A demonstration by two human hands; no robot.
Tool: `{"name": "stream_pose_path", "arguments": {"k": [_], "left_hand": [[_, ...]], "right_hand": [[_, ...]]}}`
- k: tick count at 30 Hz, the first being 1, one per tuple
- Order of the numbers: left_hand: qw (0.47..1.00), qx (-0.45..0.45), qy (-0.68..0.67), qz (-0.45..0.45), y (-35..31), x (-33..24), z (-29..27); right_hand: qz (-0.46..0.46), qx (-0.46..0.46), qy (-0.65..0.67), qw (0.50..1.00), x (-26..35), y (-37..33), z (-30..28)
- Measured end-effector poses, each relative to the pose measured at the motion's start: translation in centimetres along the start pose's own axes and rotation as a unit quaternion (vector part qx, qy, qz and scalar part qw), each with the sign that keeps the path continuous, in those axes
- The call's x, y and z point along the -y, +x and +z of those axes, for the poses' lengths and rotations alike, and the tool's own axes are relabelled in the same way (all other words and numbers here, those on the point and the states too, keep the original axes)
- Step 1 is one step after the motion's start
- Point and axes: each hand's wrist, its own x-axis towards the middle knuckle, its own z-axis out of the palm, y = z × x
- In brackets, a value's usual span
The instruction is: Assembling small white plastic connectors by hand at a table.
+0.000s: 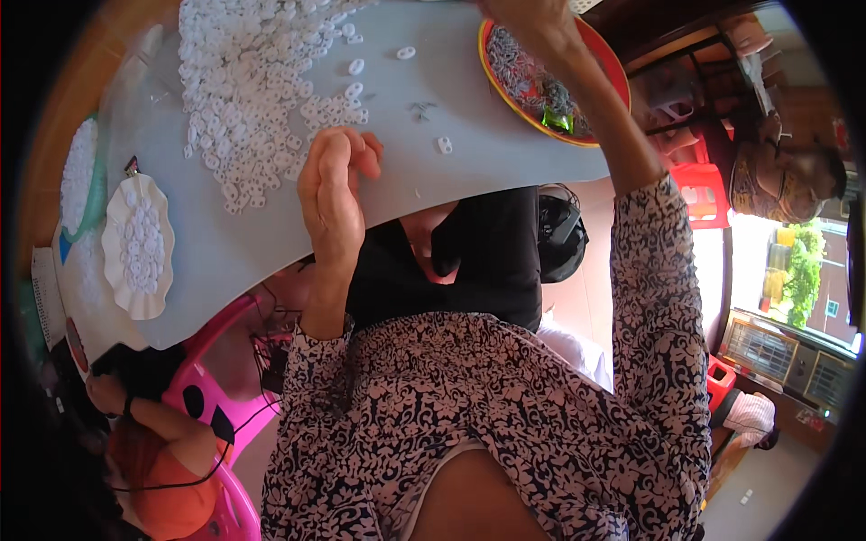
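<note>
My left hand (334, 180) hovers at the near edge of a large heap of small white plastic pieces (239, 99). Each piece is oval with holes. Its fingers curl inward, and whatever they hold is hidden. My right hand (532, 20) reaches over a red bowl with a yellow rim (618, 68), at the top edge of the picture. The fingers of that hand are mostly cut off from view. Many small grey metal screws (512, 65) fill the bowl, beside a shiny green packet (557, 121). Several loose screws (420, 111) and a single white piece (445, 144) lie between my hands.
A white wavy-edged dish (112, 239) of white pieces stands on the grey table (225, 270), near a green-rimmed container (97, 171). A pink chair (200, 365) and a person in orange (171, 487) are at left. Red stools (704, 196) and another person (785, 180) are at right.
</note>
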Motion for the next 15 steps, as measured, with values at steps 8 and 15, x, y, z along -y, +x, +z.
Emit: {"name": "stream_pose_path", "arguments": {"k": [8,15], "left_hand": [[1.0,0.019,-0.008,0.004,-0.1,-0.3,0.4],[1.0,0.014,-0.002,-0.006,-0.2,-0.4,0.9]], "right_hand": [[-0.083,0.143,-0.095,0.982,-0.3,-9.6,1.2],[-0.142,0.111,-0.136,0.974,-1.5,-9.4,2.5]]}}
